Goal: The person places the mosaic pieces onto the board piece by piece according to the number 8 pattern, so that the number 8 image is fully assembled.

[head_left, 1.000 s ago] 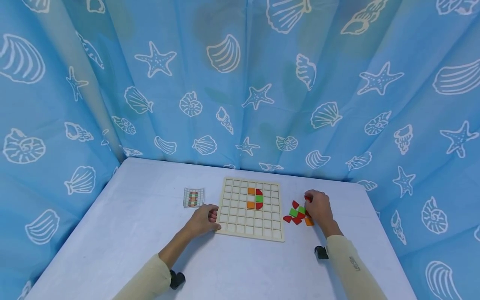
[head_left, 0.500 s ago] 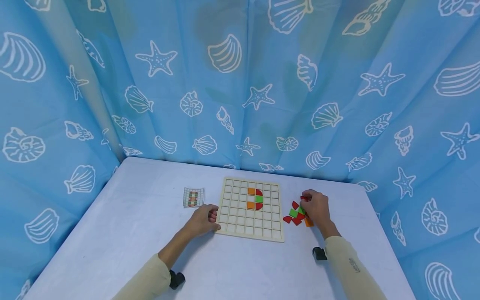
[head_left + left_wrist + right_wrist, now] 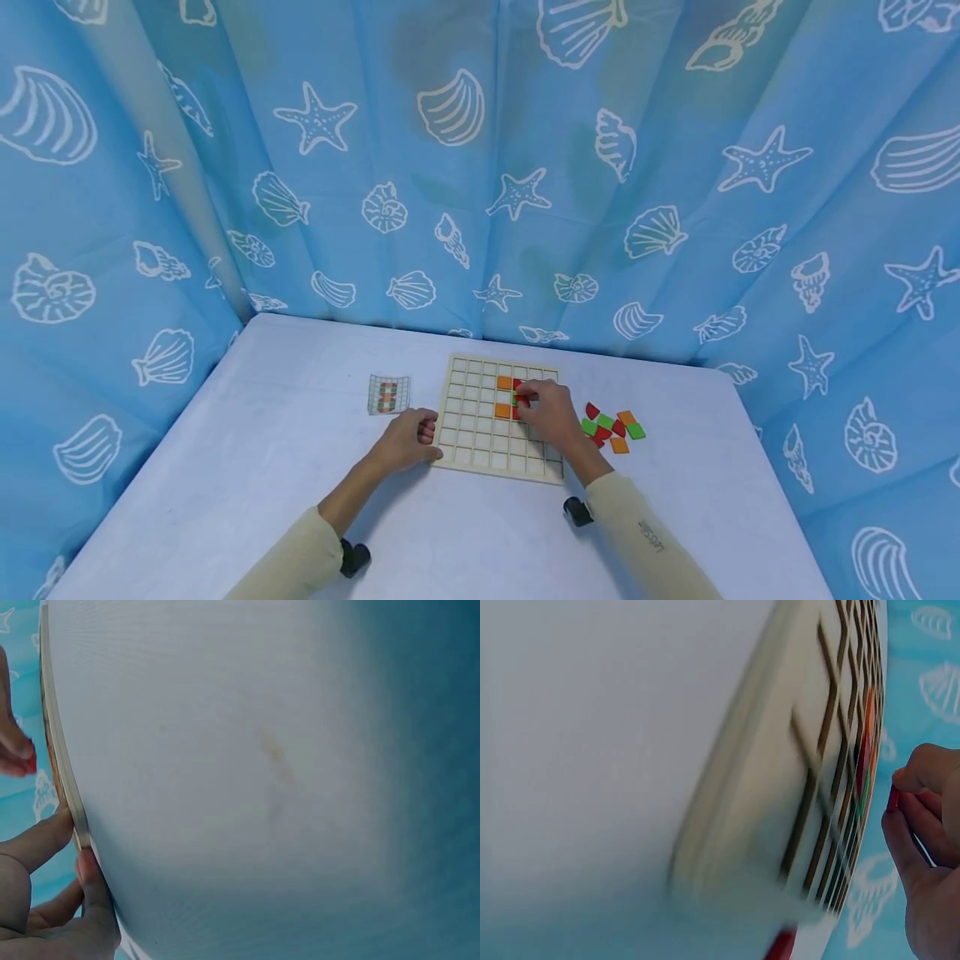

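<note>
A pale wooden grid board lies on the white table. On it sit an orange square tile, another orange tile and red and green tiles, partly covered by my right hand. That hand is over the board, and a small red tile is pinched between its thumb and finger in the right wrist view. My left hand holds the board's near-left edge; in the left wrist view its fingers and thumb meet at that wooden edge.
A printed pattern card lies left of the board. Loose red, green and orange tiles make a pile right of it, with an orange tile at its near side. A blue shell-print curtain hangs behind the table.
My right hand has lifted a red tile from the pile and carried it left over the board, uncovering more loose tiles. My left hand stays at the board's edge.
</note>
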`<state>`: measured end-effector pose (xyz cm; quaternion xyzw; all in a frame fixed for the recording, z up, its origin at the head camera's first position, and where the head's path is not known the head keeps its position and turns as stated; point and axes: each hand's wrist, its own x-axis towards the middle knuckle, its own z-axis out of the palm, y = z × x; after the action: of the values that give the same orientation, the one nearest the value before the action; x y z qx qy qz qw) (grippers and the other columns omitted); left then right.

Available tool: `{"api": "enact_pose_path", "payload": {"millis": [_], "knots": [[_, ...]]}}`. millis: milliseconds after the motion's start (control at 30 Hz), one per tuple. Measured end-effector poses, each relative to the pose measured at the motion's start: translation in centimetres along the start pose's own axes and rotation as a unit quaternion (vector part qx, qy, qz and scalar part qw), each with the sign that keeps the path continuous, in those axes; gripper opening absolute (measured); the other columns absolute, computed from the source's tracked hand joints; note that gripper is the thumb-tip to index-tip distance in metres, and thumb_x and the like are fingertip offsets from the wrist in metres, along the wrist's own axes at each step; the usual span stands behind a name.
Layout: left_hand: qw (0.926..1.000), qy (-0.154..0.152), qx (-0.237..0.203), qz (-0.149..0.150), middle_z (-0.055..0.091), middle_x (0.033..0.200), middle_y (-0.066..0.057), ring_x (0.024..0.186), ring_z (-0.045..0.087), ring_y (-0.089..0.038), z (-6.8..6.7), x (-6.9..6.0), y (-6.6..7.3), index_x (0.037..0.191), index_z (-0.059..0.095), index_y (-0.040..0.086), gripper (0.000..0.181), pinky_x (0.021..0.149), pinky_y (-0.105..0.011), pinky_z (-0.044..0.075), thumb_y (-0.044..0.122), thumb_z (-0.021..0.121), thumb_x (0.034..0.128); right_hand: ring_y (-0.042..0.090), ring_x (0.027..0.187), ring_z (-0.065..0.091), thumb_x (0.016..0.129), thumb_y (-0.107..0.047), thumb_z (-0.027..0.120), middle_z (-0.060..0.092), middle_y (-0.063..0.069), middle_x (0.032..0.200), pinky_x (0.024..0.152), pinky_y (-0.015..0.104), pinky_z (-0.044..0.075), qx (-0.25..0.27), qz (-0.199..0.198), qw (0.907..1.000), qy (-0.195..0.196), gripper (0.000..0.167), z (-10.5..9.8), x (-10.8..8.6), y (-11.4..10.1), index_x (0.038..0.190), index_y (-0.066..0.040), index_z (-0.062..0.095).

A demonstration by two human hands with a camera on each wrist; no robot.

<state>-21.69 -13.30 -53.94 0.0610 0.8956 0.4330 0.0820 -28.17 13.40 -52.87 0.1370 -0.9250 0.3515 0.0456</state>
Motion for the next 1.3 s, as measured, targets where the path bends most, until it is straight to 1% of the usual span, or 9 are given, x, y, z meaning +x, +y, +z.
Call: {"api": "enact_pose_path", "payload": {"millis": [33, 233, 433, 567, 767, 967, 1133, 1300], "knots": [[1.0, 0.0, 0.0, -0.001, 0.055, 0.093, -0.004, 0.084, 0.053, -0.016, 0.0, 0.0, 0.0, 0.127, 0.056, -0.007, 0.063, 0.077, -0.034, 0.047, 0.003, 0.085, 0.0719, 0.021, 0.098, 0.06, 0.084, -0.008, 0.075, 0.068, 0.006, 0.104, 0.084, 0.036, 0.054, 0.002, -0.011, 0.9999, -0.003, 0.025, 0.4, -0.1, -0.4, 0.108, -0.004, 0.073], [0.9999, 0.0, -0.014, -0.008, 0.055, 0.094, -0.004, 0.084, 0.053, -0.017, 0.0, -0.1, 0.1, 0.127, 0.055, -0.007, 0.063, 0.077, -0.034, 0.047, 0.002, 0.084, 0.0719, 0.017, 0.09, 0.06, 0.085, -0.01, 0.074, 0.069, 0.004, 0.1, 0.079, 0.032, 0.054, 0.003, -0.042, 0.9989, -0.023, 0.023, 2.3, -0.1, -2.0, 0.107, -0.005, 0.074], [0.9998, -0.007, -0.01, -0.015, 0.055, 0.094, -0.004, 0.084, 0.052, -0.016, 0.1, 0.0, 0.0, 0.128, 0.055, -0.007, 0.063, 0.076, -0.032, 0.047, 0.002, 0.084, 0.0727, 0.016, 0.087, 0.061, 0.083, -0.008, 0.074, 0.07, 0.004, 0.1, 0.078, 0.031, 0.053, -0.026, -0.071, 0.996, -0.048, 0.022, 3.1, 0.3, -2.8, 0.105, -0.004, 0.074], [0.9999, -0.006, -0.012, -0.006, 0.055, 0.094, -0.005, 0.083, 0.053, -0.016, 0.2, 0.0, -0.1, 0.128, 0.055, -0.008, 0.063, 0.075, -0.032, 0.047, 0.001, 0.084, 0.072, 0.015, 0.086, 0.062, 0.083, -0.007, 0.074, 0.071, 0.004, 0.097, 0.077, 0.031, 0.053, -0.049, -0.09, 0.9938, -0.043, 0.018, 3.6, 0.6, -2.8, 0.1, -0.004, 0.075], [0.9998, -0.004, -0.018, -0.007, 0.054, 0.095, -0.005, 0.084, 0.053, -0.017, 0.1, -0.2, 0.0, 0.128, 0.055, -0.008, 0.064, 0.077, -0.034, 0.047, 0.0, 0.084, 0.0719, 0.014, 0.082, 0.061, 0.084, -0.01, 0.075, 0.071, 0.002, 0.093, 0.075, 0.03, 0.053, -0.053, -0.095, 0.9932, -0.04, 0.013, 3.8, 0.5, -3.1, 0.097, -0.007, 0.076], [0.9999, -0.004, -0.015, -0.005, 0.055, 0.096, -0.004, 0.085, 0.053, -0.016, 0.0, -0.1, -0.1, 0.128, 0.054, -0.008, 0.064, 0.077, -0.033, 0.047, 0.001, 0.084, 0.072, 0.014, 0.086, 0.06, 0.086, -0.013, 0.075, 0.07, 0.002, 0.095, 0.076, 0.03, 0.052, -0.044, -0.084, 0.9939, -0.056, 0.019, 3.6, 0.7, -3.4, 0.103, -0.006, 0.076], [0.9998, -0.001, -0.019, 0.0, 0.055, 0.095, -0.005, 0.085, 0.053, -0.017, -0.1, -0.2, -0.1, 0.127, 0.055, -0.009, 0.063, 0.077, -0.034, 0.048, 0.0, 0.084, 0.0717, 0.017, 0.09, 0.063, 0.086, -0.009, 0.072, 0.071, 0.005, 0.097, 0.079, 0.033, 0.053, -0.034, -0.102, 0.993, -0.05, 0.017, 3.7, 0.9, -3.1, 0.103, -0.004, 0.075], [0.9998, -0.002, -0.018, -0.003, 0.055, 0.097, -0.005, 0.085, 0.053, -0.017, 0.0, -0.3, 0.0, 0.129, 0.054, -0.008, 0.064, 0.077, -0.033, 0.048, 0.001, 0.084, 0.0725, 0.018, 0.088, 0.062, 0.086, -0.009, 0.074, 0.07, 0.003, 0.091, 0.078, 0.033, 0.053, -0.037, -0.128, 0.9903, -0.038, 0.011, 3.7, 0.8, -2.6, 0.096, -0.006, 0.077]]}}
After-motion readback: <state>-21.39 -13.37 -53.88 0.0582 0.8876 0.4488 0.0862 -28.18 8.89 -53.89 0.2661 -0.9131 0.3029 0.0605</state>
